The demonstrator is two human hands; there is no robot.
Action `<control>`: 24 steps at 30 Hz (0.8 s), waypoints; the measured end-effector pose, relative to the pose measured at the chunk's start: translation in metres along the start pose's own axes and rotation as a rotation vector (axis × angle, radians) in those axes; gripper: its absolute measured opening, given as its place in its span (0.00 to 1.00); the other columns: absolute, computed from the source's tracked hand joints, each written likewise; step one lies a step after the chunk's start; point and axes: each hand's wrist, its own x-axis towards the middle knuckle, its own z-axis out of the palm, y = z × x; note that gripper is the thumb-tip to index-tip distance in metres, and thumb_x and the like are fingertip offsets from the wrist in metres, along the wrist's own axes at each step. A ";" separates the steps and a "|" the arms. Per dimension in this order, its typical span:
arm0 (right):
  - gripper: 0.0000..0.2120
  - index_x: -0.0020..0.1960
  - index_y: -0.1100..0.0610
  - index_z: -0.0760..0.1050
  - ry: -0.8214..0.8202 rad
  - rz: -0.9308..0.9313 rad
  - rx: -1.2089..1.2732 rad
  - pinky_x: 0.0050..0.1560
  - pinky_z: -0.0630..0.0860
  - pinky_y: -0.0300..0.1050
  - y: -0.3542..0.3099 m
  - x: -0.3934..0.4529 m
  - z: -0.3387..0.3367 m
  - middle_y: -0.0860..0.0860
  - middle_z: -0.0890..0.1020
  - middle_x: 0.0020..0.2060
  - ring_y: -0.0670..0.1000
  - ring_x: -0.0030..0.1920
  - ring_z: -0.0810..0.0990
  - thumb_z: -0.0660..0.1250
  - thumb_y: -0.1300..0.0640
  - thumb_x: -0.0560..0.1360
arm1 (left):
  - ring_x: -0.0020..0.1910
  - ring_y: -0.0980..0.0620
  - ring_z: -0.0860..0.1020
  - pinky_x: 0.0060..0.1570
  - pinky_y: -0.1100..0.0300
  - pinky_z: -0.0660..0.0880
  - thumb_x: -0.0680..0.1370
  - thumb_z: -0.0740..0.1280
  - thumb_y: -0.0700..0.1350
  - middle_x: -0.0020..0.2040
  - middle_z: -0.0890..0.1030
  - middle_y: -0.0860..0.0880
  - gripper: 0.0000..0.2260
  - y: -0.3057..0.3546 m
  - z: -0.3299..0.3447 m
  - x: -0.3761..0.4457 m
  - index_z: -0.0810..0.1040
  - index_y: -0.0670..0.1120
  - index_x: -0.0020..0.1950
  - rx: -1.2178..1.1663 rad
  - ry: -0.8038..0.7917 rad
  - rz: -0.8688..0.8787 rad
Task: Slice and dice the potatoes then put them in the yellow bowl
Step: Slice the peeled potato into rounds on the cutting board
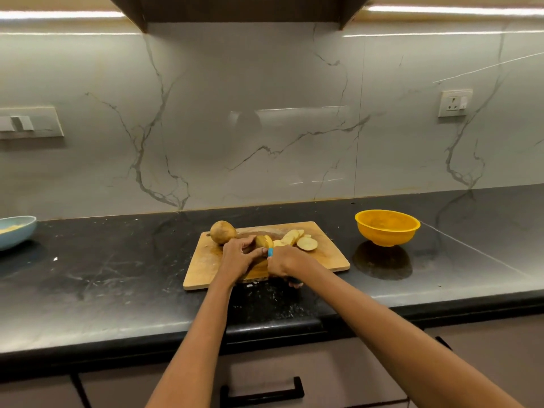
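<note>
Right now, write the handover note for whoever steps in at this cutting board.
Left hand holds the part-cut potato down on the wooden cutting board.
Right hand grips the blue-handled knife at that potato; the blade is hidden.
Slices lie on the board to the right of the cut. One whole potato sits at the board's far left corner.
Yellow bowl stands on the counter to the right, apparently empty.
Done: some slicing. Left: finish slicing, dice, cut the whole potato, fill the bowl.

A single wide-angle head camera looks forward and slightly down across the black countertop (117, 275) toward the marble backsplash (265, 128), near enough that both forearms reach in from the bottom edge.
</note>
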 end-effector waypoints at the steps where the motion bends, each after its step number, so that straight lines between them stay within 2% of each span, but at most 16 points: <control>1: 0.18 0.65 0.68 0.66 -0.008 0.006 -0.007 0.26 0.71 0.42 0.003 -0.003 0.000 0.58 0.74 0.34 0.52 0.28 0.74 0.53 0.55 0.82 | 0.57 0.51 0.76 0.56 0.63 0.70 0.73 0.72 0.46 0.57 0.79 0.47 0.21 0.002 0.001 0.000 0.76 0.37 0.62 -0.023 -0.005 -0.028; 4: 0.16 0.60 0.66 0.69 -0.006 0.008 -0.041 0.29 0.73 0.42 0.014 -0.013 0.004 0.57 0.75 0.36 0.51 0.30 0.74 0.54 0.54 0.82 | 0.49 0.54 0.75 0.52 0.60 0.69 0.77 0.67 0.46 0.46 0.78 0.54 0.04 0.003 0.001 0.001 0.80 0.48 0.49 -0.110 0.004 -0.099; 5: 0.15 0.60 0.65 0.70 0.014 -0.008 -0.062 0.32 0.74 0.42 0.017 -0.016 0.006 0.56 0.75 0.37 0.51 0.31 0.75 0.55 0.54 0.82 | 0.50 0.52 0.76 0.53 0.57 0.71 0.78 0.65 0.46 0.48 0.80 0.53 0.05 0.001 0.001 0.002 0.80 0.49 0.50 -0.141 0.009 -0.120; 6: 0.15 0.59 0.64 0.71 0.038 -0.032 -0.093 0.37 0.75 0.43 0.019 -0.017 0.008 0.56 0.76 0.39 0.50 0.33 0.75 0.56 0.54 0.82 | 0.55 0.49 0.76 0.58 0.53 0.72 0.79 0.63 0.47 0.54 0.80 0.48 0.10 0.001 0.000 0.004 0.79 0.46 0.57 -0.164 0.009 -0.149; 8: 0.14 0.59 0.62 0.73 0.092 -0.078 -0.167 0.45 0.73 0.44 0.023 -0.017 0.013 0.56 0.79 0.48 0.51 0.43 0.78 0.57 0.53 0.81 | 0.62 0.47 0.73 0.64 0.49 0.70 0.79 0.62 0.49 0.64 0.75 0.44 0.19 0.002 -0.001 0.005 0.72 0.40 0.67 -0.177 0.007 -0.197; 9: 0.14 0.59 0.62 0.73 0.120 -0.092 -0.191 0.46 0.72 0.44 0.025 -0.016 0.016 0.56 0.79 0.52 0.53 0.48 0.78 0.57 0.53 0.81 | 0.63 0.47 0.72 0.65 0.49 0.69 0.80 0.62 0.49 0.66 0.74 0.44 0.20 0.003 -0.001 0.005 0.70 0.39 0.68 -0.180 0.004 -0.210; 11: 0.15 0.58 0.62 0.74 0.178 -0.103 -0.183 0.44 0.71 0.44 0.031 -0.016 0.022 0.56 0.79 0.54 0.54 0.52 0.78 0.57 0.52 0.81 | 0.63 0.47 0.71 0.65 0.50 0.68 0.79 0.62 0.49 0.66 0.73 0.43 0.22 0.005 0.000 0.004 0.67 0.39 0.70 -0.177 -0.010 -0.232; 16: 0.18 0.57 0.61 0.73 0.407 -0.134 0.001 0.42 0.69 0.45 0.050 -0.019 0.022 0.56 0.80 0.50 0.54 0.49 0.79 0.54 0.49 0.82 | 0.66 0.47 0.70 0.62 0.57 0.68 0.76 0.67 0.50 0.69 0.70 0.44 0.29 0.000 0.006 0.006 0.63 0.42 0.73 -0.071 -0.028 -0.156; 18: 0.18 0.57 0.62 0.72 0.498 -0.134 0.081 0.42 0.71 0.47 0.058 -0.014 0.019 0.56 0.79 0.47 0.54 0.47 0.79 0.53 0.48 0.82 | 0.64 0.49 0.71 0.60 0.59 0.69 0.74 0.71 0.50 0.68 0.71 0.46 0.30 -0.001 0.010 0.006 0.65 0.44 0.72 -0.030 -0.082 -0.083; 21: 0.17 0.56 0.61 0.73 0.589 -0.120 0.165 0.42 0.73 0.46 0.069 0.004 0.012 0.52 0.76 0.42 0.50 0.42 0.76 0.54 0.48 0.81 | 0.65 0.50 0.70 0.65 0.55 0.68 0.70 0.73 0.52 0.67 0.72 0.49 0.29 -0.002 0.013 0.011 0.70 0.48 0.70 0.104 -0.174 0.055; 24: 0.16 0.57 0.60 0.73 0.677 -0.044 0.185 0.42 0.69 0.43 0.077 0.027 0.001 0.53 0.78 0.46 0.50 0.43 0.76 0.55 0.49 0.81 | 0.67 0.51 0.69 0.67 0.57 0.65 0.70 0.73 0.50 0.67 0.73 0.49 0.27 0.000 0.016 0.020 0.72 0.48 0.68 0.127 -0.206 0.104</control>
